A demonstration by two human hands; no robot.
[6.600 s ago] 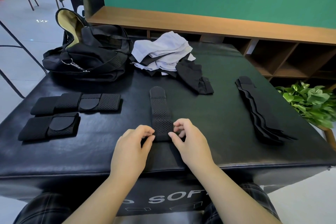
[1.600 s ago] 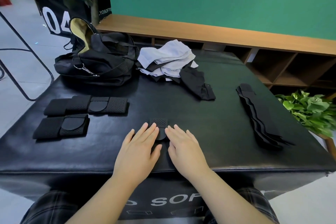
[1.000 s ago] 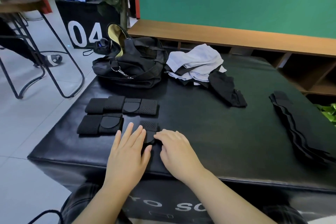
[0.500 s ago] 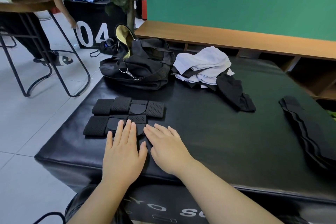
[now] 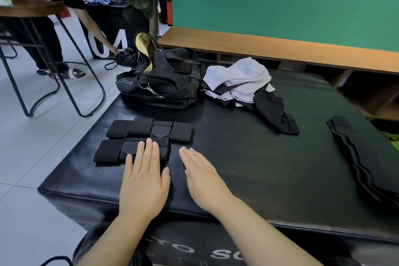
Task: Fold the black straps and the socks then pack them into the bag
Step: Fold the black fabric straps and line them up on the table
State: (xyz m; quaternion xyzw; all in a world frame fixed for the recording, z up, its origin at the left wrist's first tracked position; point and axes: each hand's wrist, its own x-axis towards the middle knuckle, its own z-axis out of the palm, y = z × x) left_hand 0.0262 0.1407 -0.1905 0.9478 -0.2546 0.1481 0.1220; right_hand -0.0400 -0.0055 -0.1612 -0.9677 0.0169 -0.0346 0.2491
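Folded straps by the counter's left edge, both hands flat.

Left hand (image 5: pixel 143 181) lies flat, fingers straight, partly covering the nearest folded strap (image 5: pixel 112 153); right hand (image 5: pixel 204 176) rests open, holding nothing. Bag (image 5: pixel 164 80) and socks (image 5: pixel 239 84) sit behind; unfolded straps (image 5: pixel 358 157) run off the right edge of view.

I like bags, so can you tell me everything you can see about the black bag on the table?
The black bag is a soft, slumped fabric duffel lying at the far left of the padded black table. Its top gapes open, showing a pale yellow lining. Black webbing straps cross it, and a silver metal ring with a clip hangs on its front. The pile of white and black socks lies right beside it, seemingly touching its right end. Neither hand touches it.
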